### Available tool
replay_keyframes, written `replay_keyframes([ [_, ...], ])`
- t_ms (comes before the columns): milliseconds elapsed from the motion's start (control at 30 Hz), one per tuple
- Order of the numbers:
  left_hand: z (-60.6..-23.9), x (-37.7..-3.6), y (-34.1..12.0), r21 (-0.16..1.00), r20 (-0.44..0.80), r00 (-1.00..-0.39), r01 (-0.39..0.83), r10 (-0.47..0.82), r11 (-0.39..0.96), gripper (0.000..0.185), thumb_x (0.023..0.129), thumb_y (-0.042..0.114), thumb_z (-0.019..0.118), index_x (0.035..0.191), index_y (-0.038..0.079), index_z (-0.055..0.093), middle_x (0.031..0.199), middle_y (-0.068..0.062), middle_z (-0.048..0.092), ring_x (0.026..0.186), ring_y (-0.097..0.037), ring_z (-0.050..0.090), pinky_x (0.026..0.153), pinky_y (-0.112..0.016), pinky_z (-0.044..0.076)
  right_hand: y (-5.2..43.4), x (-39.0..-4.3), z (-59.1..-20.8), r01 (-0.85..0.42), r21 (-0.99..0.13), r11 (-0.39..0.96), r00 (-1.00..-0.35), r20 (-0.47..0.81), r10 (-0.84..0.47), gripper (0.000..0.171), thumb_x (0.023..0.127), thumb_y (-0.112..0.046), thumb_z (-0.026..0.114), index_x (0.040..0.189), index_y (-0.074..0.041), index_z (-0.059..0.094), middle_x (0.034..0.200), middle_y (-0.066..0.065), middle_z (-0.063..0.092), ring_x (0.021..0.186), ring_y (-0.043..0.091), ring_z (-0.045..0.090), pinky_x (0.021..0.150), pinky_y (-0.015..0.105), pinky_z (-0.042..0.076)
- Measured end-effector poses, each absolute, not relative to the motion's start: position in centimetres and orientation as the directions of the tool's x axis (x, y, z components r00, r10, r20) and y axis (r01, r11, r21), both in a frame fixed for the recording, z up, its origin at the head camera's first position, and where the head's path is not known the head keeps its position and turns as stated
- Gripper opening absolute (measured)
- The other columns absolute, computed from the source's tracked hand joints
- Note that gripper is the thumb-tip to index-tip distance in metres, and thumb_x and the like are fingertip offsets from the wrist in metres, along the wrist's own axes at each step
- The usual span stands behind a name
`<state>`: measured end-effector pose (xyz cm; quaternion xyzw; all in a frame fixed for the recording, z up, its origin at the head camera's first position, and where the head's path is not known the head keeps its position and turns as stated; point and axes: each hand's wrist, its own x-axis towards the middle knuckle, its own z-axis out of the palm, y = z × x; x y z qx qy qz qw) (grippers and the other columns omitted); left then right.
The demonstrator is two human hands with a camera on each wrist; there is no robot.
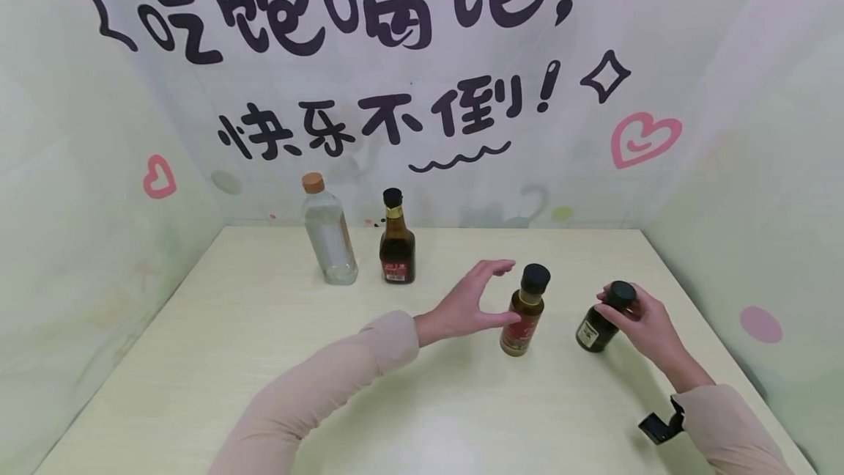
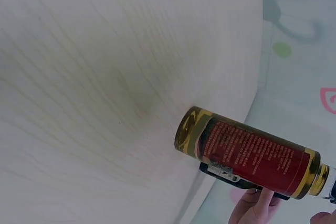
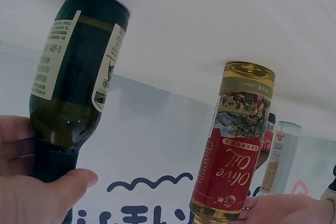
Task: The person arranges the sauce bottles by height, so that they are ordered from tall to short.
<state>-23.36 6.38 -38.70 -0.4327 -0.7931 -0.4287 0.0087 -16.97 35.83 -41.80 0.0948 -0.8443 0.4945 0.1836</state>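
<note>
The olive oil bottle (image 1: 523, 310) stands upright on the tabletop (image 1: 264, 358), right of its middle. The left hand (image 1: 465, 304) is at its left side, fingers (image 1: 496, 267) spread apart around the bottle, thumb touching the red label; no firm grasp shows yet. Just right of the olive oil bottle stands a dark bottle (image 1: 603, 317), and the right hand (image 1: 641, 319) has its fingers clamped around that one's neck and cap. Both bottles rest on the tabletop, unlifted. Well behind and left of the olive oil bottle stand a clear bottle (image 1: 327, 233) and a brown bottle (image 1: 396, 240).
</note>
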Motion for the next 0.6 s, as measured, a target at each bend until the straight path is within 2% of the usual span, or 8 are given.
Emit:
replay_keyframes([
  [167, -38.3, -22.7, 7.9, 0.731, 0.299, -0.669, 0.619, 0.680, 0.288, 0.069, 0.079, 0.030, 0.069, 0.134, 0.010, 0.034, 0.129, -0.005, 0.043, 0.116, -0.011, 0.042, 0.094, -0.022, 0.035, 35.8, -16.9, -41.8, -0.330, -0.802, 0.498, -0.920, 0.391, 0.020, 0.027, 0.081, 0.001, 0.063, 0.104, 0.009, 0.050, 0.092, -0.021, 0.059, 0.085, -0.010, 0.055, 0.071, 0.007, 0.043],
  [333, -37.8, -22.2, 8.9, 0.787, 0.240, -0.722, 0.536, 0.649, 0.306, 0.064, 0.079, 0.031, 0.068, 0.132, 0.012, 0.037, 0.123, 0.001, 0.049, 0.112, -0.007, 0.045, 0.092, -0.023, 0.037, 35.9, -17.0, -41.7, -0.332, -0.803, 0.494, -0.921, 0.390, 0.015, 0.028, 0.082, 0.001, 0.062, 0.105, 0.010, 0.049, 0.093, -0.021, 0.058, 0.086, -0.009, 0.055, 0.071, 0.007, 0.043],
  [467, -37.7, -22.1, 9.3, 0.833, 0.209, -0.751, 0.472, 0.627, 0.288, 0.055, 0.079, 0.028, 0.069, 0.126, 0.014, 0.044, 0.116, 0.005, 0.056, 0.106, -0.005, 0.050, 0.089, -0.026, 0.041, 35.9, -16.9, -41.8, -0.330, -0.802, 0.497, -0.922, 0.387, 0.013, 0.029, 0.082, 0.001, 0.063, 0.105, 0.010, 0.049, 0.093, -0.020, 0.058, 0.086, -0.009, 0.054, 0.071, 0.007, 0.043],
  [600, -37.9, -22.3, 9.6, 0.842, 0.209, -0.764, 0.458, 0.610, 0.285, 0.045, 0.078, 0.025, 0.070, 0.116, 0.013, 0.050, 0.109, 0.006, 0.059, 0.100, -0.004, 0.053, 0.084, -0.024, 0.044, 35.9, -16.8, -41.8, -0.323, -0.801, 0.505, -0.924, 0.383, 0.016, 0.029, 0.082, 0.000, 0.063, 0.106, 0.009, 0.050, 0.093, -0.020, 0.058, 0.086, -0.009, 0.054, 0.071, 0.007, 0.043],
])
